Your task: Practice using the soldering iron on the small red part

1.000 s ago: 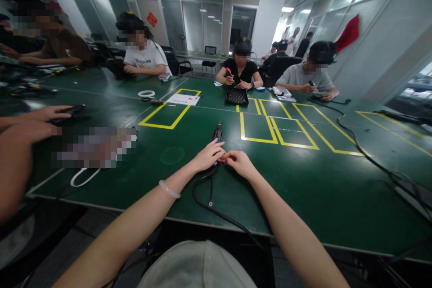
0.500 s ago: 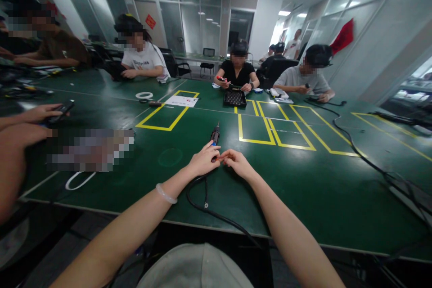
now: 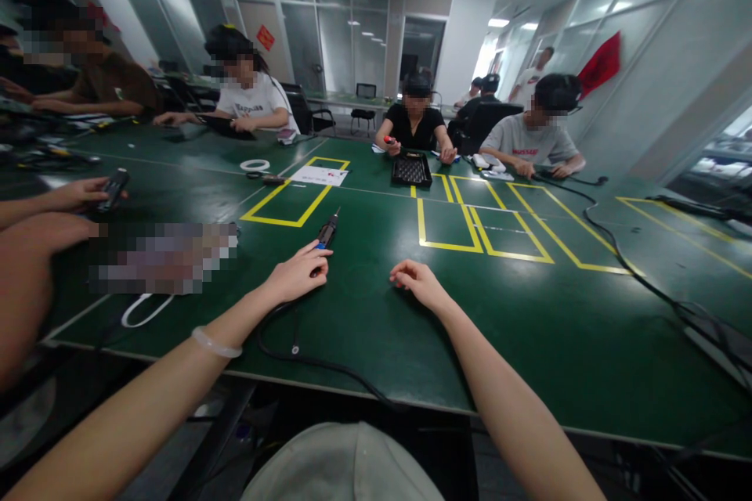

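Under my left hand [image 3: 297,274] lies a slim dark electric screwdriver [image 3: 327,233] with a blue band and a thin metal tip pointing away from me. My left fingers are curled round its body, which they partly hide. A black cord [image 3: 329,362] with a small metal ring beside it runs from below that hand back toward the table's near edge. To the right, apart from the tool, my right hand [image 3: 418,282] rests low over the green table [image 3: 376,329] with its fingers curled together. Whether anything small is inside those fingers is hidden.
Yellow tape outlines [image 3: 452,246] mark the table. Across it, a person works at a black tray [image 3: 411,170]. A white sheet [image 3: 320,175] and a white tape roll [image 3: 254,166] lie farther left. At my left, another person's hand holds a dark device [image 3: 114,188]. Black cables [image 3: 623,250] run along the right.
My left hand has moved left along the table with the electric screwdriver and its cord. My right hand has stayed nearly in place, so the two hands are now apart.
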